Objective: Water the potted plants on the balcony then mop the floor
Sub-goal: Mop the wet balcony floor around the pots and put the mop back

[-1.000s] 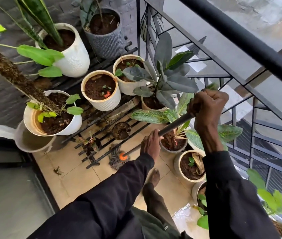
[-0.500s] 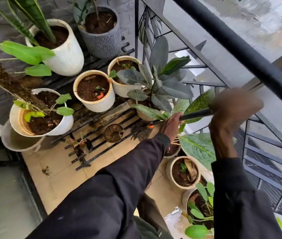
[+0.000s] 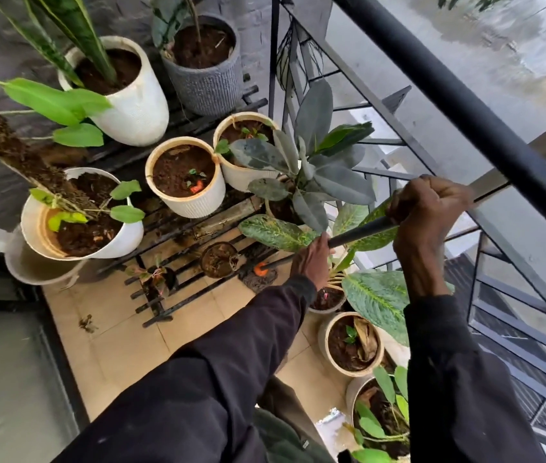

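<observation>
Two hands clamped on one black mop handle (image 3: 362,232): right hand (image 3: 428,208) fisted around the upper end near the black railing (image 3: 465,105), left hand (image 3: 311,259) wrapped lower down the shaft, both in dark sleeves. Handle slanting down-left to an orange collar and a dark mop head (image 3: 260,279), pressed on the beige tiled floor (image 3: 124,342) at the edge of a black slatted rack (image 3: 178,295). Ten potted plants countable: on the rack's upper tiers, one tall white pot (image 3: 138,105) with a striped upright leaf plant, one grey ribbed pot (image 3: 210,85), two cream ribbed pots (image 3: 194,202) side by side, one white pot (image 3: 121,238) with a mossy pole; on the lowest slats, two tiny dark pots (image 3: 220,260); along the railing, one rubber plant with grey-green leaves (image 3: 318,175), one speckled-leaf plant (image 3: 375,295), two more cream pots (image 3: 352,342) nearer the feet. One empty-looking grey bucket-like pot (image 3: 31,272) tucked under the leftmost white pot. Small debris scrap on the tiles left of the rack.
</observation>
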A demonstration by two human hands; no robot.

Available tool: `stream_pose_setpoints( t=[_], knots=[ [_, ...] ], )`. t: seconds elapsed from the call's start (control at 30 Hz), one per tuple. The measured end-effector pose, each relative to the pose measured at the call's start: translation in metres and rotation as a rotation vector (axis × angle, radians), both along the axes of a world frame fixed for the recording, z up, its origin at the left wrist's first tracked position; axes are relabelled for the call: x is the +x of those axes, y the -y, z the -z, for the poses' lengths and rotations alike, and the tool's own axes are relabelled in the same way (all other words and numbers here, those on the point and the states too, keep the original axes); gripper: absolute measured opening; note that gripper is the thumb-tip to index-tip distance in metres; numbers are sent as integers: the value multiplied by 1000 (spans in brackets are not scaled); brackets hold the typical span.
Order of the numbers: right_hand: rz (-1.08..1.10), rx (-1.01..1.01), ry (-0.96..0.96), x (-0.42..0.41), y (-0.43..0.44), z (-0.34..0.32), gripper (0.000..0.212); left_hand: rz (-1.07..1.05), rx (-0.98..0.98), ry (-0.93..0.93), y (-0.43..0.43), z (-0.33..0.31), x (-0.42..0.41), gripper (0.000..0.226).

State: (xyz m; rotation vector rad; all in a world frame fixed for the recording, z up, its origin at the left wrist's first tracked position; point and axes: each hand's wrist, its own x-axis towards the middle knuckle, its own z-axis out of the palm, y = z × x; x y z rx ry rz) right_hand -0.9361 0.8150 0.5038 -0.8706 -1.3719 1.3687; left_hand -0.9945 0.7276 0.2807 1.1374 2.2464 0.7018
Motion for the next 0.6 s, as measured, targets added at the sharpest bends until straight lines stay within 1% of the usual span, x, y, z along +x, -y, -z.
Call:
stream_pose_setpoints(
  t=[0.07, 0.2, 0.33, 0.4, 0.5, 0.6],
  knots=[
    [-23, -41, -18, -3, 7, 8, 28, -41, -23, -12, 17, 7, -1, 42],
    [-123, -97, -12, -14, 36, 33, 34, -117, -103, -46, 73, 23, -8, 50],
    [-234, -143, -21, -30, 88, 51, 32, -203, -138, 7, 146, 32, -20, 47],
    [-279, -177, -25, -40, 119, 60, 36, -237, -182, 14, 182, 39, -26, 44],
    [-330, -156, 48, -56, 163, 66, 32, -251, -304, 13, 235, 47, -34, 50],
    [-348, -149, 66, -74, 200, 63, 31, -278, -320, 53, 274, 38, -43, 50]
  ],
)
